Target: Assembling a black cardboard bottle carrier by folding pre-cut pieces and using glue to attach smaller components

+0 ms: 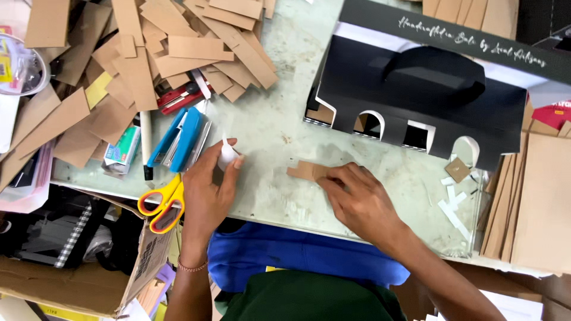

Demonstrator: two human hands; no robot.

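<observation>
Cardboard piece (307, 171) lies pinned under right hand (357, 199), near table edge (279, 221).

Cardboard piece (307, 171): small, brown, flat on the pale green tabletop (273, 131), with a notched outline; its right end is pressed under the fingertips of the right hand (357, 199).
Glue bottle (227, 156): small, white, with a pointed tip aimed up-left, gripped in the left hand (211, 187), left of the cardboard piece.
</observation>
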